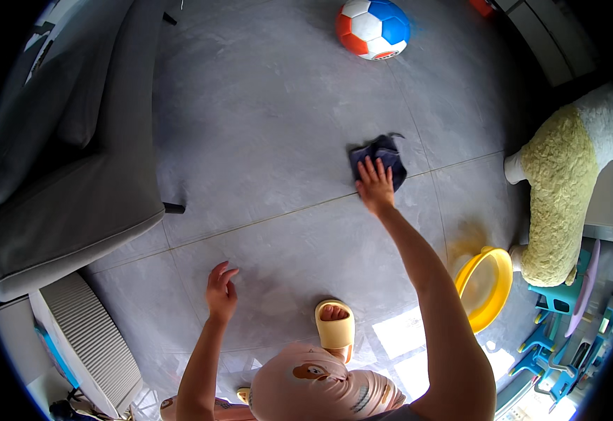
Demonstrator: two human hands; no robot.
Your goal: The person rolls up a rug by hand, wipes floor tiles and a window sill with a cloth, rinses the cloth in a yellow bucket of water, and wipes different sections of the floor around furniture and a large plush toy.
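Note:
My right hand (376, 184) lies flat with spread fingers on a dark folded cloth (385, 152), pressing it against the grey tiled floor (264, 131). A loop of the cloth sticks out at its far corner. My left hand (222, 292) hovers at the lower left with bent fingers and nothing in them. To the right of my right forearm stands a yellow plastic basin (498, 294), partly covered by the arm. Below, between my arms, is a foot in a yellow slide sandal (336, 329).
A grey sofa (101, 200) with black legs is at left, above a ribbed cabinet (90, 337). A ball (372, 29) in red, white and blue lies ahead. At right stand a woolly sheep figure (556, 194) and turquoise children's furniture (554, 300).

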